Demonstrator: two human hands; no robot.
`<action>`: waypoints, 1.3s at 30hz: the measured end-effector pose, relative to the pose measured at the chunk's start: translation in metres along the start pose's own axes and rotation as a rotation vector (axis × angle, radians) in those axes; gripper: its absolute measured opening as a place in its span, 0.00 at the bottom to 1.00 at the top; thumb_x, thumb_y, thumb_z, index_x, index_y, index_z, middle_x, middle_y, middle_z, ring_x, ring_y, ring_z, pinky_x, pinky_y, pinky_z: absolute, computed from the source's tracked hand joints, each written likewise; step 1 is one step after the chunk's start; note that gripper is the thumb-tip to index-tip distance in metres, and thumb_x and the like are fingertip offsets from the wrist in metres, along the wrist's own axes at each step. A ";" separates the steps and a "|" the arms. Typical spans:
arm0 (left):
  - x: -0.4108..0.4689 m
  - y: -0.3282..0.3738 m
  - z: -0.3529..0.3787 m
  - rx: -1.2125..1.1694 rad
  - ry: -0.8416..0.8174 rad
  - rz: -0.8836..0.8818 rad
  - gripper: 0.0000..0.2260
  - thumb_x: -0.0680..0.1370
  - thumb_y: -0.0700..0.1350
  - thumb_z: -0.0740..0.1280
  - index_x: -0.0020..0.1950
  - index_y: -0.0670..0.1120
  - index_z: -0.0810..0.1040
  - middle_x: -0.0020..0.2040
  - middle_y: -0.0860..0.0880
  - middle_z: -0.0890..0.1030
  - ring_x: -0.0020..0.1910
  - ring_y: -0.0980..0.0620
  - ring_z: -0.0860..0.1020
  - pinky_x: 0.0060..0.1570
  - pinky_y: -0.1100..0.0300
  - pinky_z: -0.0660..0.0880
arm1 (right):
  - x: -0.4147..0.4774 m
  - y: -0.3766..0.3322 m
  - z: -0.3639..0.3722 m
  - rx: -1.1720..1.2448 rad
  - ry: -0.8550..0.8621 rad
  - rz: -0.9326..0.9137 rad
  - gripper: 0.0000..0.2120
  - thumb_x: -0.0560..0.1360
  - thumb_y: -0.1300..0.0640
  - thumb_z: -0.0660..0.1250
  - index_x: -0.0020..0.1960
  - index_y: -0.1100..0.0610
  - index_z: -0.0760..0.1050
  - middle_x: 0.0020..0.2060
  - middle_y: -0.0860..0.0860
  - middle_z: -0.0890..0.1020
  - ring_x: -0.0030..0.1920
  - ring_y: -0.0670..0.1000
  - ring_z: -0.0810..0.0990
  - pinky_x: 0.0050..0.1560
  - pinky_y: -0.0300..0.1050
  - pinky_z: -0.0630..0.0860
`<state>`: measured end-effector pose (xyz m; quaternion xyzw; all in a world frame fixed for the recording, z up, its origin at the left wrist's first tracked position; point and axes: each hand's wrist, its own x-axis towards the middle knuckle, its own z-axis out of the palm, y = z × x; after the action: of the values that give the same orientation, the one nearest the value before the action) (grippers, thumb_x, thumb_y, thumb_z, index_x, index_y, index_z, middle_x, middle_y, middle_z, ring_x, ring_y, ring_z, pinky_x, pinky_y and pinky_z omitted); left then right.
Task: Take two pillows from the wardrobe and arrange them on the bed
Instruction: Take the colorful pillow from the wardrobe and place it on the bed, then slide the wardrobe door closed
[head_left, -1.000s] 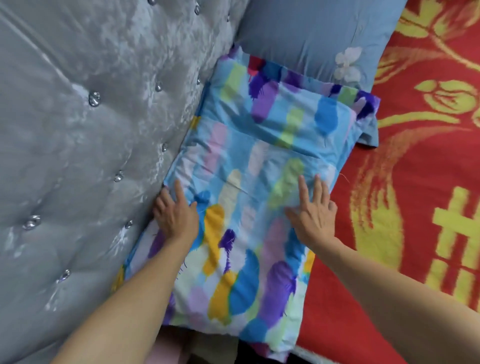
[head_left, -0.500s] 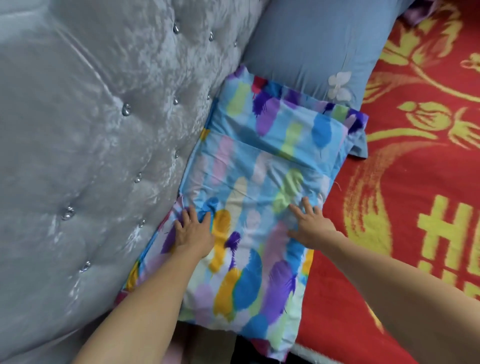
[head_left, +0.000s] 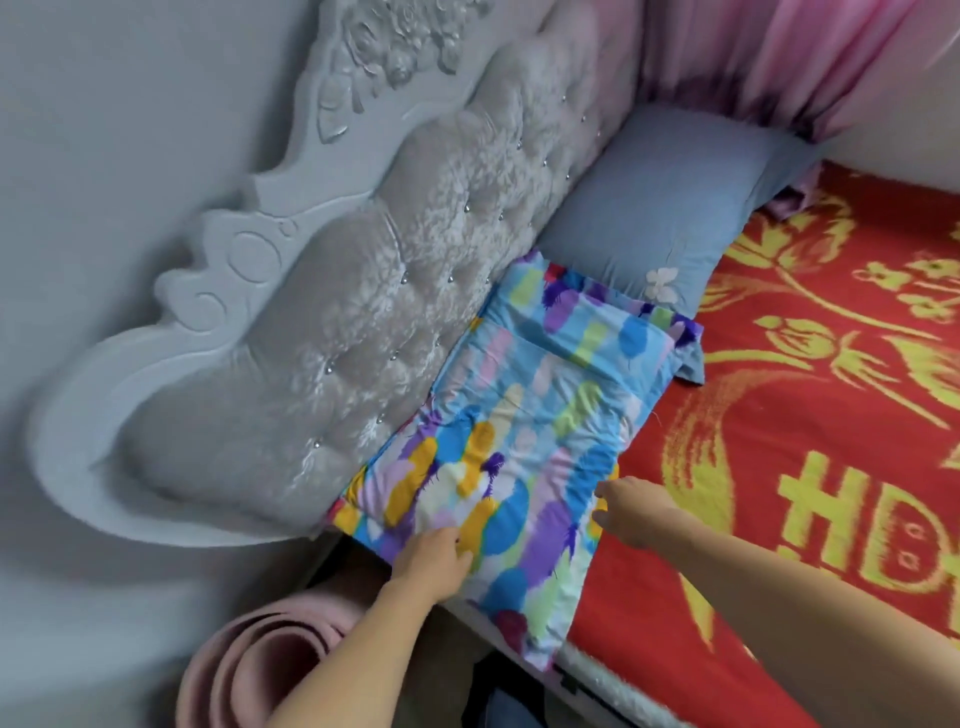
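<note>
Up against the padded headboard (head_left: 322, 332), the colourful pillow (head_left: 540, 415) lay flat on the red bed (head_left: 810, 467), its far end overlapping the blue pillow (head_left: 670, 208). Left hand (head_left: 434, 564) rested loosely on its near end, right hand (head_left: 631, 512) at its edge, neither gripping.

A bedroom in a home, seen from beside the bed.

We see a bed with a tufted, silvery velvet headboard (head_left: 395, 291) set in a carved grey frame, a red blanket (head_left: 810, 415) with yellow flowers spread over the mattress, and two pillows against the headboard: a multicoloured pillow (head_left: 535, 415) and, just beyond it, a blue pillow (head_left: 670, 208). We also see pink curtains (head_left: 779, 57) hanging behind the bed and a rolled pink mat (head_left: 249, 670) beside it.
</note>
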<state>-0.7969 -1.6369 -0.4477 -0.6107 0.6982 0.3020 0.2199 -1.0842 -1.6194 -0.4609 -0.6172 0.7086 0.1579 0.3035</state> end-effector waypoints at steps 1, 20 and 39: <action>-0.017 -0.004 0.007 -0.018 0.037 -0.027 0.17 0.77 0.55 0.60 0.61 0.48 0.73 0.61 0.44 0.77 0.60 0.42 0.75 0.56 0.54 0.73 | -0.009 -0.003 -0.002 -0.026 0.015 -0.029 0.18 0.76 0.47 0.60 0.62 0.54 0.72 0.57 0.54 0.79 0.57 0.58 0.77 0.52 0.50 0.75; -0.425 -0.081 0.205 -0.383 0.337 -0.480 0.17 0.77 0.52 0.60 0.63 0.47 0.73 0.62 0.43 0.77 0.58 0.42 0.76 0.56 0.52 0.74 | -0.295 -0.187 0.084 -0.494 0.171 -0.792 0.16 0.76 0.49 0.58 0.60 0.52 0.74 0.59 0.56 0.78 0.58 0.59 0.76 0.53 0.49 0.73; -0.819 -0.345 0.457 -0.604 0.468 -0.847 0.09 0.74 0.51 0.65 0.42 0.46 0.77 0.51 0.43 0.82 0.53 0.43 0.79 0.47 0.56 0.74 | -0.594 -0.430 0.381 -0.749 0.042 -1.144 0.17 0.75 0.45 0.58 0.60 0.49 0.75 0.59 0.53 0.79 0.59 0.56 0.78 0.56 0.48 0.74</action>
<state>-0.3561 -0.7567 -0.2762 -0.9236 0.3054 0.2305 -0.0229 -0.5449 -1.0104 -0.3167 -0.9608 0.1743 0.1953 0.0912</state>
